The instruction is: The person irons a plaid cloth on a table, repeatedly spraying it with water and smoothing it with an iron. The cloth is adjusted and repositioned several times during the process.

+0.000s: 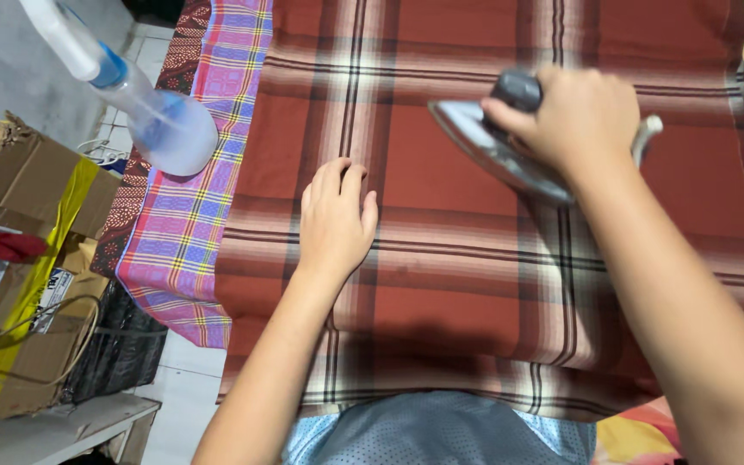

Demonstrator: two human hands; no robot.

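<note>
While the right hand [574,116] gripped the iron [510,146], the left hand [335,220] lay flat, open, on the red plaid cloth [441,284].
Pressing pass looked underway; iron sat upper-centre, tip pointing upper-left, long axis diagonal. Next stroke likely needed cloth kept taut.

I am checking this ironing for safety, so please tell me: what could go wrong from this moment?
1. The left hand lies flat on the brown plaid cloth, close to the iron that the right hand grips; a slide toward it might burn the fingers.
2. The spray bottle lies near the board's left edge, on the purple plaid cloth; a tug on the cloth may roll it off.
</note>
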